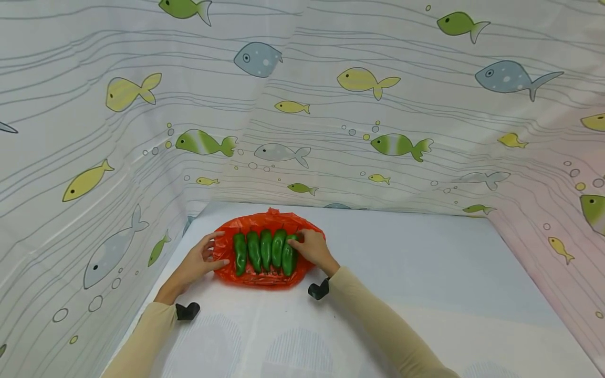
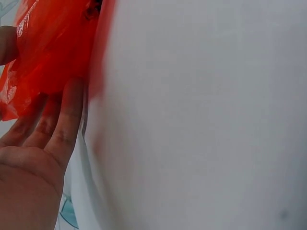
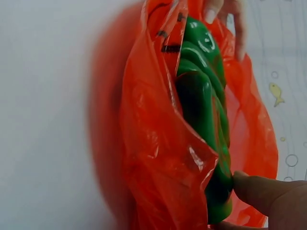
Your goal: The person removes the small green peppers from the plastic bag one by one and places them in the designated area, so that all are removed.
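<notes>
Several long green peppers (image 1: 266, 251) lie side by side in an upright row on an opened red plastic bag (image 1: 271, 283). At the bag's left edge is my left hand (image 1: 199, 260), fingers spread and touching the plastic; the left wrist view shows its straight fingers against the bag (image 2: 53, 57). My right hand (image 1: 315, 248) pinches the rightmost pepper (image 1: 289, 258) near its upper end. Up close in the right wrist view, the thumb (image 3: 259, 191) presses on that pepper (image 3: 219, 196). The bag's near side partly covers the peppers there, and the right hand's other fingers are mostly hidden.
A white table (image 1: 402, 262) carries the bag near its far left part. Fish-patterned sheets (image 1: 326, 121) stand behind and on both sides, close to the left hand. A black wrist strap piece (image 1: 188, 311) sticks out at the left wrist, another (image 1: 318, 289) at the right.
</notes>
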Motion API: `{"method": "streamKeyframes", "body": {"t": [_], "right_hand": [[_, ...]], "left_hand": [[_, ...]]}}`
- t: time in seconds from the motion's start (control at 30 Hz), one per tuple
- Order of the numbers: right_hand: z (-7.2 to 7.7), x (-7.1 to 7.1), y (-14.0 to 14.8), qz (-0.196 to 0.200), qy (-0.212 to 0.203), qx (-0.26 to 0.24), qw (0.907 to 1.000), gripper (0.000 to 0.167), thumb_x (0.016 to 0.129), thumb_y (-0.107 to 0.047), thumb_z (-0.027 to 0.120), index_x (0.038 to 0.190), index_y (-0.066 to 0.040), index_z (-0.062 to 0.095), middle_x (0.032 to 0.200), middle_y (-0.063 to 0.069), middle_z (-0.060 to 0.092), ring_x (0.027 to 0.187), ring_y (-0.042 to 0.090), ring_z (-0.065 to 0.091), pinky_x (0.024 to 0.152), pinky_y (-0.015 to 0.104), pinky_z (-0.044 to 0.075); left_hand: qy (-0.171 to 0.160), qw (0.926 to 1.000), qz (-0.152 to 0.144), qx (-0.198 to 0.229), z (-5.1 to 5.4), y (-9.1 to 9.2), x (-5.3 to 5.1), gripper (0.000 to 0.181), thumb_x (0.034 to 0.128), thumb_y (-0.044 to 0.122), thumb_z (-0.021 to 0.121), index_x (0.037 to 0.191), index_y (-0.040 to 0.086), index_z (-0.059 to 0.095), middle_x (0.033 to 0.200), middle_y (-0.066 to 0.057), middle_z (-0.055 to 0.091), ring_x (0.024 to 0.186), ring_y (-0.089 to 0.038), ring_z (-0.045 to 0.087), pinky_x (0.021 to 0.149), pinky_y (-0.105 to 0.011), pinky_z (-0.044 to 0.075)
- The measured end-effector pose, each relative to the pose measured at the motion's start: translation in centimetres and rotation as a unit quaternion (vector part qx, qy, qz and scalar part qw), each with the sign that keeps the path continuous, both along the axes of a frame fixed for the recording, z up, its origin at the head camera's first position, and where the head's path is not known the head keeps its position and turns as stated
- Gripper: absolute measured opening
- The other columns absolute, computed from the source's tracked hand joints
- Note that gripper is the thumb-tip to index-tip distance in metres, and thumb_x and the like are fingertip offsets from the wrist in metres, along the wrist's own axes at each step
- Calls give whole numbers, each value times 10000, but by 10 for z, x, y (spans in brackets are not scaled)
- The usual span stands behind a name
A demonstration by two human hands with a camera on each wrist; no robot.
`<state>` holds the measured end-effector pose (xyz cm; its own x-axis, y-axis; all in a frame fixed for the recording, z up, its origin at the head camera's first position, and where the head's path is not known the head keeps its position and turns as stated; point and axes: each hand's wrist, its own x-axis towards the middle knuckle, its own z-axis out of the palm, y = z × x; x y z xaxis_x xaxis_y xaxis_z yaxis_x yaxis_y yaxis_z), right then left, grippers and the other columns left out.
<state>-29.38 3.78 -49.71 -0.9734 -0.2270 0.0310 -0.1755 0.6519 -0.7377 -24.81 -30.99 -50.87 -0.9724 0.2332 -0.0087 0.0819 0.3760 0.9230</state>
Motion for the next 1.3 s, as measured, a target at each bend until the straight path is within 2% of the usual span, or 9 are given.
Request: {"method": "streamKeyframes", "body": {"t": [0.13, 0.2, 0.27, 0.4, 0.5, 0.77, 0.9, 1.1, 1.3], "right_hand": [[1, -1, 0, 96, 27, 29, 9999, 350, 967, -354, 731, 1018, -8, 744, 717, 6, 588, 662, 139, 543, 591, 251, 466], [1, -2, -1, 118, -44, 89, 9999, 350, 960, -368, 735, 937, -19, 727, 641, -11, 492, 608, 122, 491, 549, 231, 404], [2, -2, -2, 87, -138, 175, 9997, 373, 946, -389, 745, 940, -17, 718, 645, -24, 493, 610, 113, 493, 551, 221, 403], [4, 1, -6, -12, -316, 325, 9990, 463, 925, -424, 754, 1116, -6, 695, 791, 9, 637, 714, 134, 586, 621, 247, 507], [5, 2, -8, -67, -415, 329, 9986, 507, 923, -440, 749, 1185, -14, 661, 877, 31, 671, 769, 154, 621, 660, 279, 546], [2, 0, -7, -509, -787, -731, 9929, 420, 938, -390, 750, 1160, -36, 697, 1036, 62, 699, 915, 190, 629, 813, 353, 561], [2, -1, -6, -569, -981, -850, 9899, 427, 936, -386, 753, 1168, -27, 728, 1113, 79, 705, 982, 206, 631, 881, 384, 553], [4, -1, -3, -502, -1112, -907, 9884, 424, 922, -400, 759, 1192, -78, 707, 1050, 57, 670, 900, 203, 602, 763, 343, 528], [6, -2, 1, -427, -1315, -1162, 9836, 422, 914, -414, 772, 1196, -108, 700, 952, 60, 638, 757, 210, 586, 619, 304, 505]], "left_hand": [[27, 10000, -30, 49, 0, 1, -1, 835, 897, 169, 820, 1575, 172, 333, 1464, -234, 465, 1271, -424, 539, 905, -209, 525], [31, 10000, -39, 58, 0, 1, -1, 834, 896, 165, 821, 1574, 171, 335, 1468, -235, 463, 1274, -428, 539, 905, -209, 525], [32, 10000, -47, 51, -1, 1, -2, 835, 896, 167, 820, 1575, 172, 334, 1476, -235, 458, 1280, -430, 535, 906, -207, 523], [32, 10000, -50, 60, -1, 1, -1, 838, 895, 164, 821, 1576, 173, 332, 1481, -236, 454, 1283, -428, 534, 910, -204, 518], [45, 10000, -47, 67, -1, 1, -1, 840, 895, 160, 821, 1576, 173, 330, 1478, -239, 454, 1279, -426, 535, 910, -201, 515], [67, 9999, -78, 108, -2, 1, -2, 838, 897, 157, 818, 1576, 165, 327, 1469, -242, 458, 1279, -429, 531, 912, -202, 515], [16, 10000, -44, 71, -1, 1, -1, 846, 897, 163, 820, 1580, 164, 321, 1468, -246, 457, 1269, -429, 537, 901, -207, 523], [-47, 10000, 1, 28, 2, 1, 1, 847, 902, 170, 814, 1586, 179, 314, 1481, -239, 450, 1281, -427, 534, 920, -242, 532], [-132, 9998, 80, -142, 3, 0, 1, 862, 906, 191, 811, 1594, 182, 293, 1509, -243, 421, 1316, -442, 508, 1009, -434, 531]]}}
